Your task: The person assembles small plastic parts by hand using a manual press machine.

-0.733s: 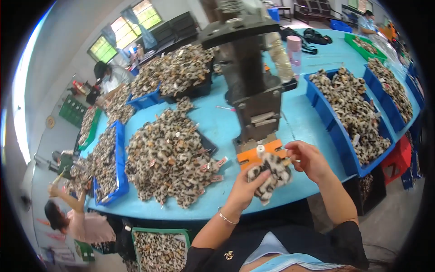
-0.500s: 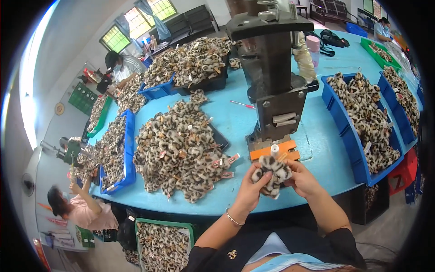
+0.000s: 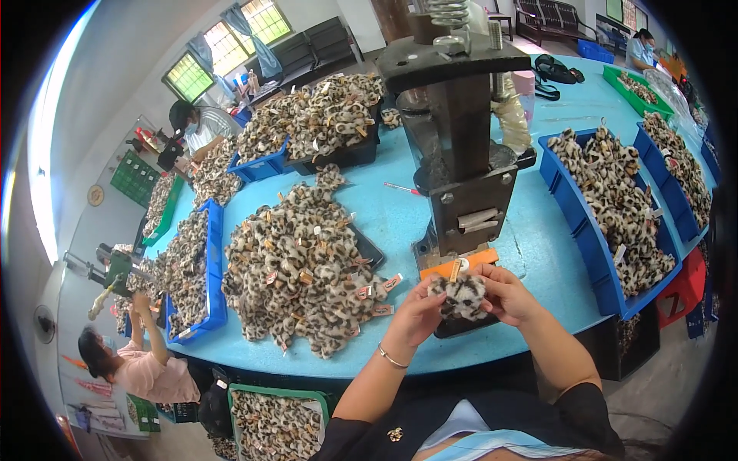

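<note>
Between my hands is a small spotted plush piece [image 3: 463, 300], white, grey and black, with a tan tag [image 3: 454, 269] sticking up from it. The fingers of my left hand [image 3: 416, 315] close on its left side, and my right hand [image 3: 507, 296] pinches its right side. Right behind the plush stands a dark metal press [image 3: 460, 131], its orange base block [image 3: 480, 259] partly hidden by my hands and the piece. To the left, a large heap of similar plush pieces [image 3: 296, 269] lies on the blue table [image 3: 384, 346], several with tags showing.
Blue bins of plush pieces stand at right [image 3: 596, 223] and left [image 3: 217, 265]. A red pen [image 3: 403, 188] lies left of the press. A green-rimmed crate [image 3: 323, 399] sits below the table edge. Co-workers sit at left [image 3: 154, 369], back left [image 3: 204, 127] and far right [image 3: 642, 50].
The plush piece has turned in my hands, its tan tag now pointing up toward the press. My view has shifted slightly. The co-worker at left has moved their hands.
</note>
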`<state>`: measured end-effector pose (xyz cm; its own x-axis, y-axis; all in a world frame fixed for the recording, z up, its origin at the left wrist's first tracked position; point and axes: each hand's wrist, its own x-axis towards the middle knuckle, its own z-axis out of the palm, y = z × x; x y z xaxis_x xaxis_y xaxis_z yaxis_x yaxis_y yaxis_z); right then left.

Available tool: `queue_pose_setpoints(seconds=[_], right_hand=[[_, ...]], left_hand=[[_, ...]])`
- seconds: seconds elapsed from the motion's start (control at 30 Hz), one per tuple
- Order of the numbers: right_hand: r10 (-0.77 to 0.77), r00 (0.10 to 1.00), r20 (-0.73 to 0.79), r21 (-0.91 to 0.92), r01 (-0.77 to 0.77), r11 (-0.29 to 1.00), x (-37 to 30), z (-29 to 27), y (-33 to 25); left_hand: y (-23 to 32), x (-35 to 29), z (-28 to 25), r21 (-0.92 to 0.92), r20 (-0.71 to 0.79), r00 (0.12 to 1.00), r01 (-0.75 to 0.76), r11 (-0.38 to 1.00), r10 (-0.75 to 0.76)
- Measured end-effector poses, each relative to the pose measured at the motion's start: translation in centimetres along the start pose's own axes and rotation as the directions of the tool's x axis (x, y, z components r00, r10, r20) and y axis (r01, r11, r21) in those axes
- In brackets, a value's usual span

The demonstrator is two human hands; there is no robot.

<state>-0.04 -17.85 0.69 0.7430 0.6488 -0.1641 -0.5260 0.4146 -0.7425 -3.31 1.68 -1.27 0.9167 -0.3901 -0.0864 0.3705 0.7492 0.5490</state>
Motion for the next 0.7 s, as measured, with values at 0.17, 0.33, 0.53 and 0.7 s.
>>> queue_pose_setpoints(seconds=[0.17, 0.33, 0.53, 0.7], right_hand=[[0.005, 0.989, 0.149, 0.005, -0.006, 1.000, 0.1, -1.2, -0.2], [-0.006, 1.000, 0.012, -0.099, 0.007, 0.995, 1.6, -0.9, -1.8], [-0.413, 0.878, -0.240, -0.627, 0.185, 0.757, 3.5, -1.3, -0.3], [-0.383, 0.917, -0.111, -0.758, 0.171, 0.630, 5.5, -2.7, -1.1]], left_hand=[[0.4, 0.4, -0.3, 0.042, 0.042, 0.997, 0.066, 0.997, -0.068], [0.7, 1.7, 1.0, 0.019, -0.049, 0.999, 0.006, 1.000, -0.005], [0.8, 3.5, 1.4, 0.455, -0.333, 0.904, -0.094, 0.886, 0.267], [2.5, 4.8, -0.1, 0.462, -0.324, 0.936, 0.028, 0.886, 0.139]])
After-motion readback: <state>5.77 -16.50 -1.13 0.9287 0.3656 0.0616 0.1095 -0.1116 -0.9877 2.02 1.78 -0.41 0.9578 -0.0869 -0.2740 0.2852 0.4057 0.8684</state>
